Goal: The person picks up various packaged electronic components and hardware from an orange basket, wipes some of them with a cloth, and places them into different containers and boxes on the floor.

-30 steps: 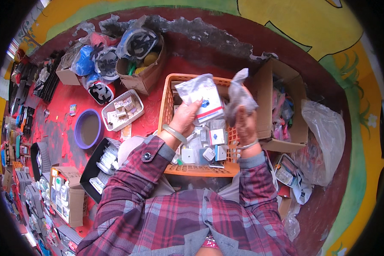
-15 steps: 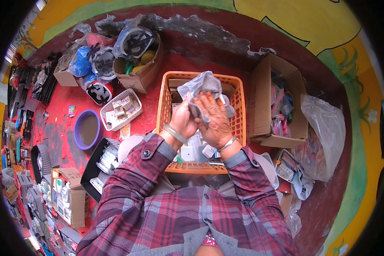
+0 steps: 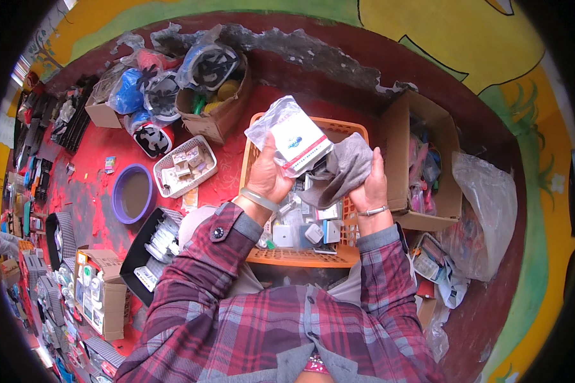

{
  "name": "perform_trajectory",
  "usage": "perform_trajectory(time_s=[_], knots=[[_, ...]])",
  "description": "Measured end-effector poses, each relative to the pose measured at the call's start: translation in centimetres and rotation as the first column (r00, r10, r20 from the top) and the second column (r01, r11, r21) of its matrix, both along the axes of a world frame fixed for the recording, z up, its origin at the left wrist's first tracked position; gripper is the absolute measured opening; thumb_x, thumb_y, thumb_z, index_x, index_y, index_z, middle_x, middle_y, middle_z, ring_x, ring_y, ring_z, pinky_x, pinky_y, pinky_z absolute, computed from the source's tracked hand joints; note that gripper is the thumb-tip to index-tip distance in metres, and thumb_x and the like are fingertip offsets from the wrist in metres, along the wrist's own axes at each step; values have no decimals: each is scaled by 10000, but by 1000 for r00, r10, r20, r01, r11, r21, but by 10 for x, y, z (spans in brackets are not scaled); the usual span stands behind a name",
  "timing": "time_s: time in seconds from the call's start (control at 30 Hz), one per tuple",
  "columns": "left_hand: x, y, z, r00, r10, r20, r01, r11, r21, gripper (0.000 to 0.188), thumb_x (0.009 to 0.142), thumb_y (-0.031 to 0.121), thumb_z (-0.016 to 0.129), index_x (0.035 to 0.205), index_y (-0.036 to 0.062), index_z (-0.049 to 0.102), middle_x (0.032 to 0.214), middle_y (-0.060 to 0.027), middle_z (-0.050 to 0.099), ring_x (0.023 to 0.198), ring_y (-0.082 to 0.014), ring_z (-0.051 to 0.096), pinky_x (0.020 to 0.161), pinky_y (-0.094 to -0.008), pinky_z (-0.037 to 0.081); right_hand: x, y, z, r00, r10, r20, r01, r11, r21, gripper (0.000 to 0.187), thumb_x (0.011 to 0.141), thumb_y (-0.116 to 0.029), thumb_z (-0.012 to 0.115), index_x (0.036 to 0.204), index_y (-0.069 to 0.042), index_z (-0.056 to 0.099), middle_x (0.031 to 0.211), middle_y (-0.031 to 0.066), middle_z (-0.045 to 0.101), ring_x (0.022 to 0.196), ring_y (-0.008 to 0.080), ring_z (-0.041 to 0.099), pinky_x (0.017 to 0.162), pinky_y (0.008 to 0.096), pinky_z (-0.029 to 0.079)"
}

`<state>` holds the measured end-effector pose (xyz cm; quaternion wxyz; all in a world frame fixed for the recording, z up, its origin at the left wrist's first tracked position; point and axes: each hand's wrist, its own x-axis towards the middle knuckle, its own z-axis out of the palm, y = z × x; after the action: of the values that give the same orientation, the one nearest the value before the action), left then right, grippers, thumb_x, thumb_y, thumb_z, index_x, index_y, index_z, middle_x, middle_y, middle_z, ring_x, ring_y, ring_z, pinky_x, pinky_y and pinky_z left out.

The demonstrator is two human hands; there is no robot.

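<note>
My left hand (image 3: pixel 271 173) grips a flat white packet (image 3: pixel 300 142) in clear plastic wrap, its printed face turned up, with a red stripe along one side. A grey-brown cloth (image 3: pixel 346 167) hangs from my right hand (image 3: pixel 370 188), bunched in the fingers beside the packet. Both hands are above an orange plastic basket (image 3: pixel 300 256). Inside the basket lie several small boxed goods, among them a white square box (image 3: pixel 283 236) and a blue-and-white box (image 3: pixel 331 231). The basket's far inside is partly hidden by the packet and cloth.
Left of the basket are a white basket (image 3: pixel 204 182) of small boxes, a purple basin (image 3: pixel 152 198) and a black tray (image 3: pixel 133 252). Cardboard boxes stand at the far left (image 3: pixel 214 121) and right (image 3: pixel 390 153). A clear plastic bag (image 3: pixel 492 210) lies by the right wall.
My hands have moved apart. The cloth has come off the packet toward the right in my right hand, and the packet's printed face now shows in my left hand.
</note>
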<state>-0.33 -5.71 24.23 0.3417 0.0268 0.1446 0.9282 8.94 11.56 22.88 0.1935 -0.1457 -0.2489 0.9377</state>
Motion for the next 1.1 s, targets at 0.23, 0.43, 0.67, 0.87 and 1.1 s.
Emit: perform_trajectory(time_s=[0.23, 0.43, 0.67, 0.87, 1.1], knots=[[7, 5, 2, 995, 68, -69, -78, 985, -153, 370, 867, 49, 531, 1219, -18, 436, 1143, -139, 561, 1042, -280, 567, 940, -427, 439, 0, -2, -20, 948, -139, 287, -47, 830, 556, 290, 893, -242, 519, 1052, -6, 574, 1003, 68, 621, 923, 212, 592, 816, 318, 457], [6, 7, -6, 1000, 15, 9, -13, 985, -170, 344, 878, 55, 510, 1207, -20, 442, 1133, -143, 566, 1033, -278, 574, 922, -414, 455, 3, -10, -6, 909, -226, 350, -90, 714, 695, 255, 895, -208, 523, 1026, 4, 580, 987, 82, 628, 888, 229, 609, 760, 326, 476], [15, 13, -11, 979, 145, -145, -171, 969, -180, 380, 888, 52, 471, 1256, -5, 397, 1196, -140, 527, 1102, -269, 531, 965, -417, 414, 11, -14, 4, 946, 303, -115, -315, 942, -111, 359, 832, -37, 536, 1184, -11, 465, 1124, 97, 564, 1055, 208, 552, 885, 333, 495], [19, 14, 1, 970, 162, -184, -189, 972, -139, 367, 892, 69, 490, 1244, 3, 409, 1177, -120, 536, 1077, -249, 542, 964, -395, 410, 10, -35, -7, 979, 196, -59, -199, 979, -50, 375, 814, -5, 591, 1175, -7, 490, 1137, 77, 571, 1054, 201, 556, 885, 309, 495], [35, 19, -16, 955, 31, -294, -104, 966, -235, 363, 895, 106, 519, 1242, 39, 433, 1182, -99, 529, 1075, -221, 533, 951, -363, 410, 0, -32, -17, 999, 40, -19, -42, 994, -101, 305, 831, -88, 622, 1126, -43, 558, 1086, 54, 611, 1003, 177, 577, 894, 320, 460]])
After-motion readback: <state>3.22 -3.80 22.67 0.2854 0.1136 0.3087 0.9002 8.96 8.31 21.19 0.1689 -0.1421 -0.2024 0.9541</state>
